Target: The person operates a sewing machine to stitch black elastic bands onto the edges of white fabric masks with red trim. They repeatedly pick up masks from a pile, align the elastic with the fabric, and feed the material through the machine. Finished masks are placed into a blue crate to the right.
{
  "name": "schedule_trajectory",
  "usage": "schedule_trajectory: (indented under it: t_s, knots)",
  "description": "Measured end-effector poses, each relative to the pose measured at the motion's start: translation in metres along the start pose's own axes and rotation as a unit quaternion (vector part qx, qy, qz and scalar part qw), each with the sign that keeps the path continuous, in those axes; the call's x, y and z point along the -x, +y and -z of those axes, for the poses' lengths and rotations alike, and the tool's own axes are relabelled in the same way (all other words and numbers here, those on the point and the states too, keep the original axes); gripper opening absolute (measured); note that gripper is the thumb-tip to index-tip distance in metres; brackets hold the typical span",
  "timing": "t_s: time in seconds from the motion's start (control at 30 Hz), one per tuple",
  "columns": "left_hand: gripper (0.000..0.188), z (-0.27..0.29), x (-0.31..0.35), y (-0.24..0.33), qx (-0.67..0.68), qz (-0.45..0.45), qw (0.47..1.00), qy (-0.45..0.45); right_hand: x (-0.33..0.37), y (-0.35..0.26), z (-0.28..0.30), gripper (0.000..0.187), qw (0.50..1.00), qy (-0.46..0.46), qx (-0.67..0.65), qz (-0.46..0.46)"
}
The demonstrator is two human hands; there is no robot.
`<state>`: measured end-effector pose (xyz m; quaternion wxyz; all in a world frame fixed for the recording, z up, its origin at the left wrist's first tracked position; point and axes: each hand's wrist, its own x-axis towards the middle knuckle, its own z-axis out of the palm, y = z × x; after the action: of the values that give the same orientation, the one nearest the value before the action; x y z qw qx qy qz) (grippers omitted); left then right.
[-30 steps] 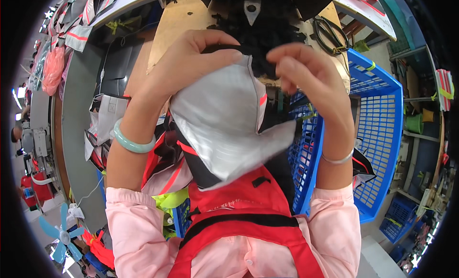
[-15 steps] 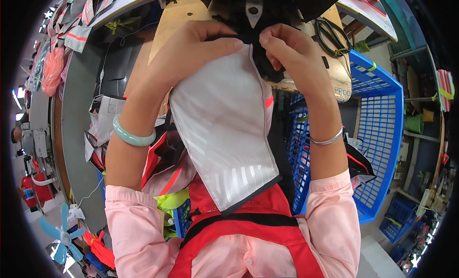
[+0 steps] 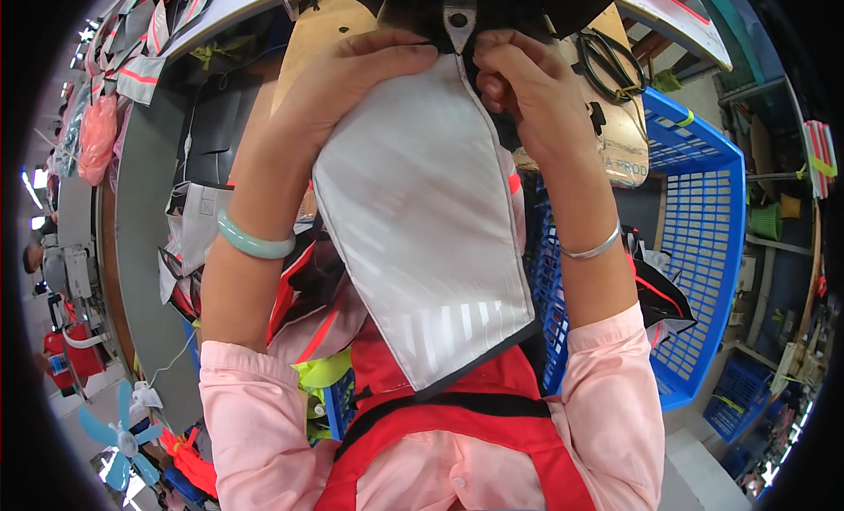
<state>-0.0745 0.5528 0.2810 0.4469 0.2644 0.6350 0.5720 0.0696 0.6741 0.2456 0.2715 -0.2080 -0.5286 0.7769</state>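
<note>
A light grey fabric panel (image 3: 422,212) with dark edging hangs from the wooden work table toward my lap. My left hand (image 3: 378,67) grips its top edge, thumb on the grey face and fingers behind. My right hand (image 3: 527,76) is closed in a pinch at the panel's top right corner; what sits between its fingertips is hidden against dark material. Between both hands, a pointed metal plate (image 3: 459,21) with a hole reaches down from a dark machine, its tip close to the panel's top edge.
A blue plastic basket (image 3: 734,239) stands right of the wooden table (image 3: 308,41). A coiled black cable (image 3: 611,67) lies on the tabletop. Grey, black and red fabric pieces (image 3: 303,291) are heaped at my left. A small blue fan (image 3: 127,441) is at lower left.
Both hands have shifted slightly away from me, toward the metal plate. The panel's lower end has swung a little to the right.
</note>
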Motion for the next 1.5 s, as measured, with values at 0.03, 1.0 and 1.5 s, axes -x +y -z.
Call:
schedule_trajectory:
  t_s: [0.03,1.0,1.5]
  knots:
    - [0.029,0.0,0.0,-0.001,0.009,-0.001,1.0,0.009,0.002,-0.001,0.0,0.015,1.0,-0.004,-0.01,-0.004]
    - [0.029,-0.028,0.133,-0.113,-0.337,-0.213,0.915,-0.057,0.12,0.006,0.015,0.02,0.885,-0.246,0.394,0.012]
    - [0.029,0.009,0.07,0.015,-0.309,-0.079,0.933,-0.164,0.07,-0.033,0.015,0.022,0.935,-0.109,0.334,0.047]
